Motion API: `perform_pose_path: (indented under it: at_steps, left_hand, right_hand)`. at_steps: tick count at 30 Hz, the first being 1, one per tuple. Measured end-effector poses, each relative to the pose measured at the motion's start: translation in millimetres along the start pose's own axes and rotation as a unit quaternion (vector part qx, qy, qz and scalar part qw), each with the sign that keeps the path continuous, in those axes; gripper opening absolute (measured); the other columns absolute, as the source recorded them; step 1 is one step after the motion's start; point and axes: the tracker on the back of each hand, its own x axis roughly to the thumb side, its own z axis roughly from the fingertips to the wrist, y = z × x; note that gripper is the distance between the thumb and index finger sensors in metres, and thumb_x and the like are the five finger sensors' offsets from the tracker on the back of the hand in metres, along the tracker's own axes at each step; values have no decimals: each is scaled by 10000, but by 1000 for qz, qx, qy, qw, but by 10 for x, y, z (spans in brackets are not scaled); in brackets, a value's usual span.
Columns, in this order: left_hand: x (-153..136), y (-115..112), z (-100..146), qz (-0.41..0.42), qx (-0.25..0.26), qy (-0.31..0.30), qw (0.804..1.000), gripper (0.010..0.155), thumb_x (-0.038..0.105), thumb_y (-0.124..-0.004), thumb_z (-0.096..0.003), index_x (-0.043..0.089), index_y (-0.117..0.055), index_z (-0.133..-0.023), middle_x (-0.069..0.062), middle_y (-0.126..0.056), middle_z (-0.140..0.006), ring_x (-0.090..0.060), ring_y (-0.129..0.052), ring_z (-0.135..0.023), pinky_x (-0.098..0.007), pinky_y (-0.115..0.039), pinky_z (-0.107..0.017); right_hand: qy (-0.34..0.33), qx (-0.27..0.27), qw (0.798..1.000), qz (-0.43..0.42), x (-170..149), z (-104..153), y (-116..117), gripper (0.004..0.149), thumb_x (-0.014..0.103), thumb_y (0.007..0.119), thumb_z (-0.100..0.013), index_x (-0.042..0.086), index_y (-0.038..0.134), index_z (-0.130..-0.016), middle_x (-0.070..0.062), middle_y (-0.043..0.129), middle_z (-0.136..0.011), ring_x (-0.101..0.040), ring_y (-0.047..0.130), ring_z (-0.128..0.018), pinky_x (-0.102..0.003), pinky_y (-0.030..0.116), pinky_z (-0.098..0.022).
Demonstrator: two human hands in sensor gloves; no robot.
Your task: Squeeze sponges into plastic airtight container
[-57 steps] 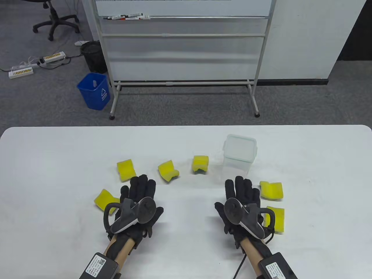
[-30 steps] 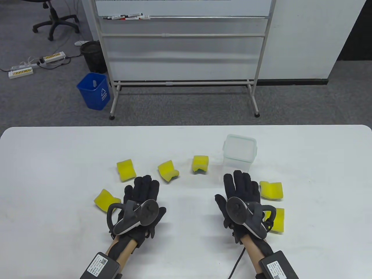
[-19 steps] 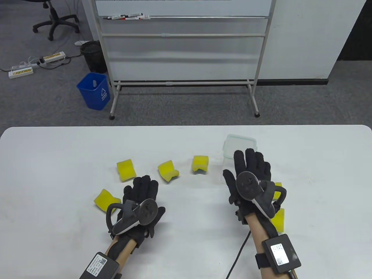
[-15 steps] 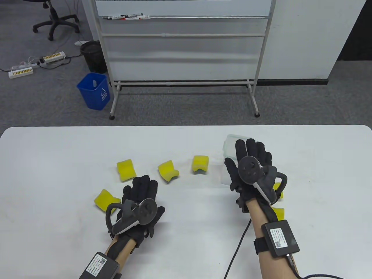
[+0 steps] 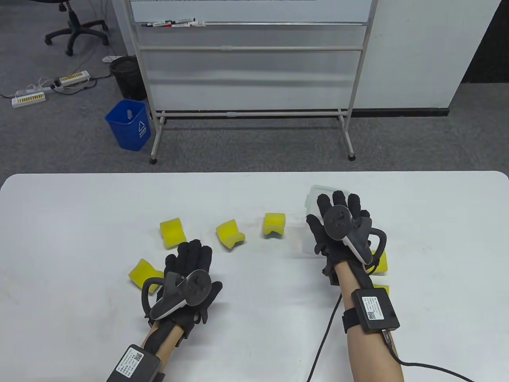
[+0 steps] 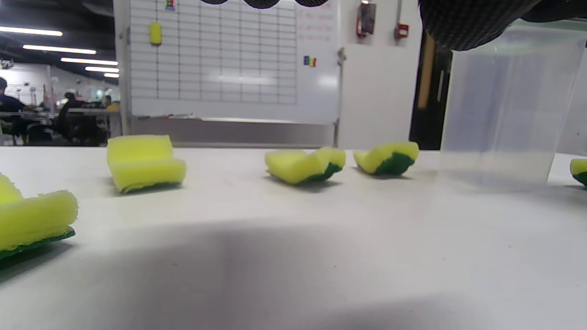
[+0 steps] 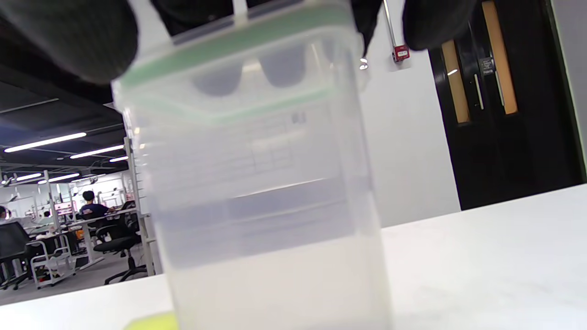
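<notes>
White table [image 5: 79,223] filled the lower half of the table view, with a whiteboard stand [image 5: 254,79] and a blue bin [image 5: 129,124] on grey carpet above it. Right of centre stood the clear plastic container [image 5: 311,199], its lid green-rimmed. The right hand [image 5: 338,227] lay over its top, fingers [image 7: 435,23] curled over the rim in the right wrist view, gripping it. At lower left the left hand [image 5: 187,278] rested flat on the table, fingers spread, holding nothing. Three yellow sponges [image 5: 230,234] sat in a row at centre, a fourth [image 5: 141,272] just left of the left hand, and two more [image 5: 379,262] showed partly behind the right forearm.
</notes>
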Motion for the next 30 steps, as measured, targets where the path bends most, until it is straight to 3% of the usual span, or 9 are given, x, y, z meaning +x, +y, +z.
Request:
perform_pose_path:
  at_steps: [5,10,17,22,30]
  left_hand:
    - [-4,-4,-2,0,-1,0,1000,859,624,-630,-457,202,-243,-1097,-138,-203,-1205,-403,-243,-1111,-633,-335,-766]
    - [8,-9,-7,0,-2,-3,1000,859,624,-629,-458,202,-242,-1098,-140,-204,-1205,-403,-243,-1112,-633,-334,-767]
    - [14,12,-3,7,0,-6,1000,849,613,-630,-463,201,-247,-1099,-138,-205,-1206,-402,-243,-1113,-633,-333,-767]
    - [20,27,2,15,3,-9,1000,846,610,-630,-465,201,-250,-1100,-138,-209,-1207,-401,-246,-1114,-633,-334,-768]
    - [10,12,-3,25,3,-9,1000,832,598,-629,-469,204,-257,-1100,-136,-214,-1207,-401,-250,-1114,-631,-339,-769]
  right_hand:
    - [-9,6,1000,3,57,145,-75,704,664,696,-428,333,695,-1049,-41,639,-1171,-423,534,-1114,-657,507,-741]
    - [-39,-6,999,-6,208,460,-99,695,662,705,-424,329,719,-1034,-48,669,-1151,-442,565,-1097,-651,529,-735]
    - [-108,-15,994,30,666,1024,-152,698,673,695,-422,332,735,-1030,-54,720,-1114,-471,652,-1035,-639,562,-729]
    - [-135,-10,991,24,904,1275,-141,693,676,685,-424,353,725,-1036,-15,719,-1105,-452,640,-1031,-636,558,-733]
    - [-160,5,987,-6,1123,1478,-143,676,671,679,-428,367,732,-1029,7,714,-1108,-442,622,-1045,-639,556,-733]
